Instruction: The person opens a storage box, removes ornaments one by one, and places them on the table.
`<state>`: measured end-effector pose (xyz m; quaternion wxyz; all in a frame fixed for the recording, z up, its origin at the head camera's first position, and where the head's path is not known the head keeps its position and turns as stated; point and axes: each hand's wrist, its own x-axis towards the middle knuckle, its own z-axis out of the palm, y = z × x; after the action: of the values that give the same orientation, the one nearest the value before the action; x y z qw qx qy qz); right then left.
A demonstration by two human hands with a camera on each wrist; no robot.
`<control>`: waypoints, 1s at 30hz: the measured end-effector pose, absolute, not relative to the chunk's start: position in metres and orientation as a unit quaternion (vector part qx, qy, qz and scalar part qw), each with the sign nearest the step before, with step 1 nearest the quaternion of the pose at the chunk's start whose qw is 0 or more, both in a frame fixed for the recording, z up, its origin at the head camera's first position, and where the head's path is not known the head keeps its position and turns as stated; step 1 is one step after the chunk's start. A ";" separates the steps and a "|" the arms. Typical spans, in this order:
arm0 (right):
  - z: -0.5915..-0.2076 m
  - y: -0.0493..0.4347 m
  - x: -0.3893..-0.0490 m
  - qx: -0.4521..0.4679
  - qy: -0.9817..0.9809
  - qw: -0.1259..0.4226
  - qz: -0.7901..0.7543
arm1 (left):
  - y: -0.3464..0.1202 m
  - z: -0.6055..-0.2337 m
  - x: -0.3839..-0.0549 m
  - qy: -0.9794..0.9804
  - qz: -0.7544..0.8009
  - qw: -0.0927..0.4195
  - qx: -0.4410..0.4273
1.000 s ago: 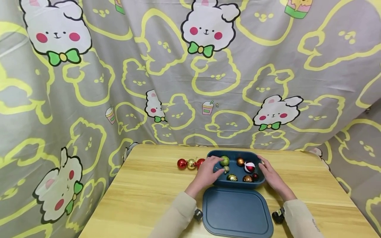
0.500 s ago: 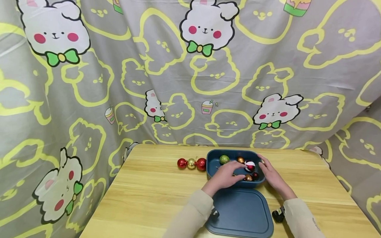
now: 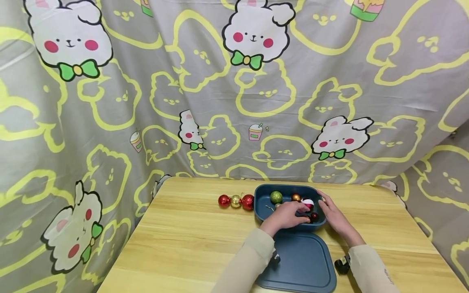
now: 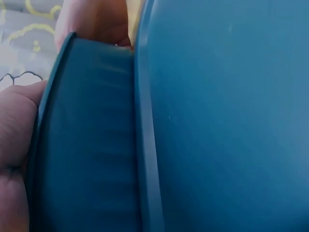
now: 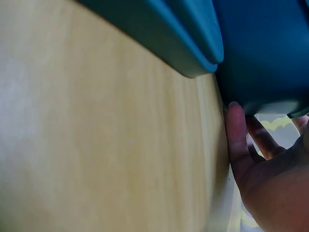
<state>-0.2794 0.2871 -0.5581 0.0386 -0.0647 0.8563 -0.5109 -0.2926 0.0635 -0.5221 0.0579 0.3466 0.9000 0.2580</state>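
Note:
My left hand [image 3: 287, 215] reaches over the near wall of a dark blue box [image 3: 261, 199]. Its fingertips are among the ornaments at the right side, by a red-and-white bauble [image 3: 308, 202]; a brown bauble is hidden beneath the hand, and I cannot tell whether the fingers pinch it. A green glitter bauble [image 3: 276, 197], a copper bauble [image 3: 296, 197] and a small dark red one [image 3: 314, 216] also lie inside. In the left wrist view the box wall [image 4: 87, 135] hides the fingertips. With fingers extended, my right hand [image 3: 335, 213] rests against the box's right end.
The box's blue lid [image 3: 302, 260] lies flat on the wooden table [image 3: 176, 244], just in front of it. Left of the box sit a red bauble [image 3: 224, 201], a gold one [image 3: 236, 201] and another red one [image 3: 248, 202] in a row. A patterned curtain [image 3: 220, 93] hangs behind.
My left hand has moved right across the box, from the green bauble to the red-and-white one, covering the brown and gold baubles near the front wall. The right hand stays put.

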 end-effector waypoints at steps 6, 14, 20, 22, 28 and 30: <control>-0.558 0.284 -0.280 -0.069 0.855 0.041 -0.513 | 0.063 -0.521 -0.295 0.899 0.276 0.096 0.328; -0.558 0.286 -0.280 -0.071 0.858 0.033 -0.507 | 0.064 -0.521 -0.296 0.895 0.279 0.101 0.332; -0.557 0.287 -0.280 -0.070 0.859 0.033 -0.506 | 0.064 -0.522 -0.297 0.894 0.281 0.104 0.332; -0.557 0.287 -0.279 -0.068 0.860 0.033 -0.505 | 0.065 -0.523 -0.297 0.897 0.277 0.107 0.327; -0.558 0.287 -0.279 -0.067 0.860 0.031 -0.505 | 0.066 -0.523 -0.297 0.899 0.280 0.114 0.315; -0.557 0.287 -0.279 -0.067 0.860 0.031 -0.506 | 0.066 -0.523 -0.297 0.897 0.287 0.115 0.315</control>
<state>-0.2790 0.2873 -0.5573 0.0309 -0.0675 0.8596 -0.5056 -0.2971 0.0665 -0.5230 0.1146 0.3146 0.8975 0.2871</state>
